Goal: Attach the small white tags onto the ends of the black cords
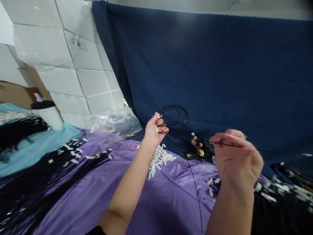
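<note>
My left hand (153,132) is raised over the middle of the table, its fingers closed around a looped bunch of thin black cords (187,118). White tabs on those cords show at the thumb and against the palm. Off to the right, my right hand (238,161) pinches a single thin black cord (226,144) between thumb and fingers. Below my left hand lies a pile of small white tabs (161,158). Another black cord (195,189) hangs or lies across the purple sheet; where its ends go I cannot tell.
A purple plastic sheet (171,202) covers the table. Black cords with white tabs (49,182) lie at left, more tabbed cords (281,202) at right. Artificial flowers (199,150) stand before a dark blue cloth (207,71). White boxes (61,78) and a lidded cup (50,114) are at left.
</note>
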{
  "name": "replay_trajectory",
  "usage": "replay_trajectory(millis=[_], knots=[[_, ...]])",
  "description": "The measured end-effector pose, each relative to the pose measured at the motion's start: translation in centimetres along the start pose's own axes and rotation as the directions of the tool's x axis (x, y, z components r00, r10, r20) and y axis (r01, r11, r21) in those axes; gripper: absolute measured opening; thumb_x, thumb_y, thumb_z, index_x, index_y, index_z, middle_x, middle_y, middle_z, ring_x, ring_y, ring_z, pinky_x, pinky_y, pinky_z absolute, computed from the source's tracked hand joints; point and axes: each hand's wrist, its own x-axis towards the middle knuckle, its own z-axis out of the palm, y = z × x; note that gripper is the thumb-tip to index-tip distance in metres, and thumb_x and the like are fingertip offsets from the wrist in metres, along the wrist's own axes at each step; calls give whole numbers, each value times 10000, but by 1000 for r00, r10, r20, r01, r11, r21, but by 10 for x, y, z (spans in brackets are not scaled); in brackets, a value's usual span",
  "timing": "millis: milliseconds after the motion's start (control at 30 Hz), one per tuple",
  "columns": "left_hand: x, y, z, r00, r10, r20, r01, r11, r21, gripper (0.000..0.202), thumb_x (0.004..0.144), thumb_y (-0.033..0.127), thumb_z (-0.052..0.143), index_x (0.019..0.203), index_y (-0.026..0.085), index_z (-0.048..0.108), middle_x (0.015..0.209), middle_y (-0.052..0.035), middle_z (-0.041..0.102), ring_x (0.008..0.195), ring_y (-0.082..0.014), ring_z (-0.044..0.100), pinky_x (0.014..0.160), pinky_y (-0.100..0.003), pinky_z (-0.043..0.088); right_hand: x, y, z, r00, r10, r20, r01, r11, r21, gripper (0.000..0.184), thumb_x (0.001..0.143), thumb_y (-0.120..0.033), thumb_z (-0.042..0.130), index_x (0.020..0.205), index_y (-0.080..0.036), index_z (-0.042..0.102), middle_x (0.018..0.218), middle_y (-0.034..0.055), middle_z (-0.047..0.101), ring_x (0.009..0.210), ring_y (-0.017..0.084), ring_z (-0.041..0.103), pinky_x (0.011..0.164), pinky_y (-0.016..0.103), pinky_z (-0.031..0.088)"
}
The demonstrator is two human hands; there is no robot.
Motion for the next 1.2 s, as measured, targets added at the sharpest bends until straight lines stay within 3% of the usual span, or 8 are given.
replay_trajectory(millis=[67, 133, 200, 333, 433, 600, 800, 1200], knots=[[0, -2, 0, 999, 39, 4, -39, 998, 47, 244, 897, 342, 563, 750, 162, 490, 428, 121, 243, 313, -23, 208, 389, -172, 217, 0, -10, 4, 1000, 19, 9, -21, 990, 140, 186, 827, -558, 637, 886, -420, 748, 597, -38, 448, 547, 116, 522, 566, 301, 500], [-1, -6, 1, 991, 132, 24, -135, 979, 151, 272, 874, 384, 589, 737, 171, 490, 423, 119, 240, 322, -28, 194, 381, -171, 202, -3, -19, 5, 994, 62, 90, -81, 969, 232, 192, 826, -563, 635, 972, -472, 721, 450, -79, 286, 371, 80, 342, 431, 234, 412], [-2, -12, 3, 964, 259, 59, -264, 918, 296, 304, 843, 429, 617, 716, 176, 505, 415, 110, 263, 333, -36, 208, 376, -175, 195, -8, -24, 7, 973, 86, 213, -140, 957, 253, 225, 863, -535, 604, 1056, -470, 699, 400, -95, 219, 319, 73, 226, 362, 211, 313], [-8, -23, 7, 902, 385, 197, -429, 743, 514, 310, 820, 449, 639, 702, 168, 586, 409, 79, 347, 381, -45, 286, 420, -178, 253, -14, -16, 17, 878, 221, 424, -277, 958, 73, 247, 915, -420, 572, 1059, -310, 741, 488, -46, 375, 435, 100, 364, 425, 241, 320], [-14, -27, 10, 898, 318, 303, -438, 702, 561, 300, 816, 447, 647, 722, 162, 633, 418, 67, 375, 406, -47, 306, 452, -184, 277, -12, -6, 28, 861, 347, 373, -306, 938, -165, 289, 935, -388, 533, 1009, -215, 753, 573, -24, 427, 530, 106, 404, 492, 254, 337], [-20, -26, 12, 918, 101, 383, -309, 788, 532, 275, 824, 427, 637, 751, 162, 644, 389, 77, 348, 385, -52, 291, 453, -197, 291, -4, 2, 29, 887, 409, 215, -261, 827, -498, 308, 925, -391, 528, 884, -168, 737, 572, -25, 452, 512, 97, 382, 485, 242, 310], [-24, -23, 13, 911, -18, 412, -220, 823, 523, 310, 783, 461, 670, 737, 157, 634, 358, 80, 348, 362, -52, 287, 448, -205, 284, -4, 2, 23, 878, 430, 210, -263, 800, -540, 326, 915, -407, 533, 802, -161, 715, 510, -36, 441, 467, 93, 369, 468, 236, 300], [-31, -20, 16, 887, -32, 461, -254, 800, 544, 260, 821, 407, 633, 724, 166, 648, 356, 72, 353, 361, -54, 302, 468, -216, 284, -7, 2, 26, 881, 418, 220, -233, 789, -568, 331, 913, -393, 538, 734, -161, 693, 492, -49, 381, 462, 74, 289, 444, 233, 206]])
